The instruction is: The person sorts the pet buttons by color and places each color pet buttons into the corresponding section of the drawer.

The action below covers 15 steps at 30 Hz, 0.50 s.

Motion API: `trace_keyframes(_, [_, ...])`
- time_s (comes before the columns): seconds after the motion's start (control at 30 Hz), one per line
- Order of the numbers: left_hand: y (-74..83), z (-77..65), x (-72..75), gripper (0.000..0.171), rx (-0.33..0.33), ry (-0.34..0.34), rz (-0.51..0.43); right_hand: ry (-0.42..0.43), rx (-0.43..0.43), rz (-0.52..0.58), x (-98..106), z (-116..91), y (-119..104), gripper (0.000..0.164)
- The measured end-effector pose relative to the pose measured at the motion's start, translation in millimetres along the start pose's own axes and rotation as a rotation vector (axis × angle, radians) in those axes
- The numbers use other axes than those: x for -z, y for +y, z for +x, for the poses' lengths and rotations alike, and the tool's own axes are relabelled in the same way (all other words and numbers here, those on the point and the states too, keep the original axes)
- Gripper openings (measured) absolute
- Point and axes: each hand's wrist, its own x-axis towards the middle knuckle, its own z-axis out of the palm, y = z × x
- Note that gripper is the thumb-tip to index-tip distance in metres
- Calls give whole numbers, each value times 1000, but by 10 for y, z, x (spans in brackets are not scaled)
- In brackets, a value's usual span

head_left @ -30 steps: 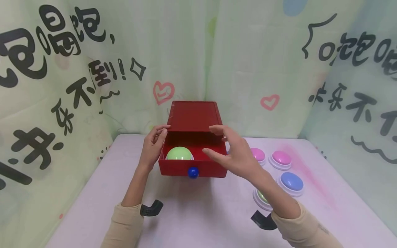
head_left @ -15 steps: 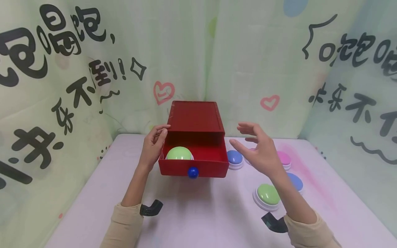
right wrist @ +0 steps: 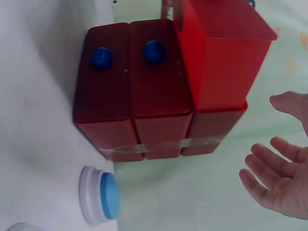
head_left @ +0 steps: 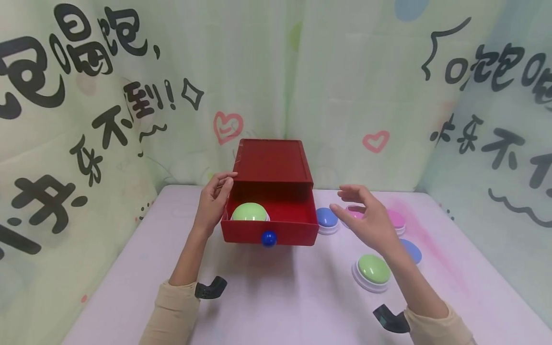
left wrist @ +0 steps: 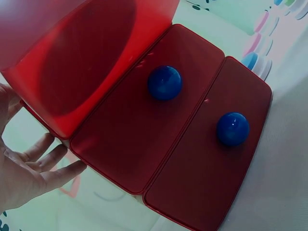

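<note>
A red three-drawer box stands on the table with its top drawer pulled out. Inside that drawer, on the left, sits a green dome button with a white base. My left hand rests against the left side of the box, fingertips at its edge; the left wrist view shows those fingers loosely extended beside the drawers. To the right of the box my right hand hovers with fingers spread and nothing in it. In the right wrist view this hand is apart from the box.
Right of the box are a blue button, pink buttons partly behind the right hand, another blue button and a green button. Printed curtains enclose the table. Blue knobs stick out from the shut lower drawers.
My right hand has moved right, from over the open drawer to above the buttons, then sunk slightly. The left hand and the box have stayed in place.
</note>
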Motion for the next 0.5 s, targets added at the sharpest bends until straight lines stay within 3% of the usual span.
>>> trace_keyframes(0.5, [-18,23,17,38,-9,-6,5,-79,-81,-44,-166,-108,213,65])
